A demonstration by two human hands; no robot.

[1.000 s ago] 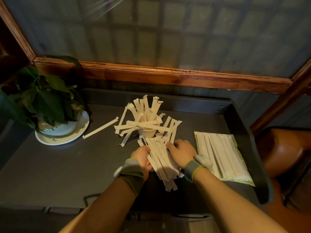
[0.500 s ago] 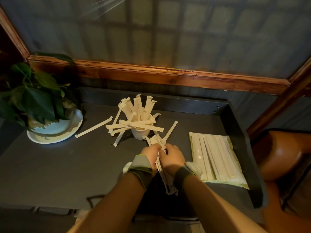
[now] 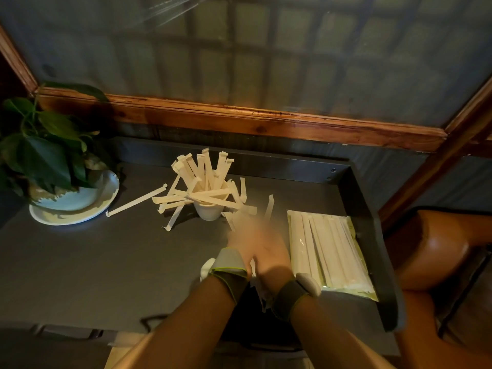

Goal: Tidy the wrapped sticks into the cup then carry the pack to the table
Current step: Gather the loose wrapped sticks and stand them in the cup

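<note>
On the dark surface [image 3: 106, 262], just short of the cup [image 3: 210, 210], both hands [image 3: 259, 246] press together round a bundle of sticks [image 3: 262, 291]; the pack [image 3: 330, 251] lies beside. Blurred and crowded, the cup could tip if the bundle jams in.

A dark grey counter [image 3: 106, 262] with a raised rim sits under a frosted, gridded window [image 3: 292, 54] framed in reddish wood [image 3: 239, 121]. Far left, a potted plant [image 3: 45, 153]; right, perhaps a brown seat [image 3: 436, 249].
</note>
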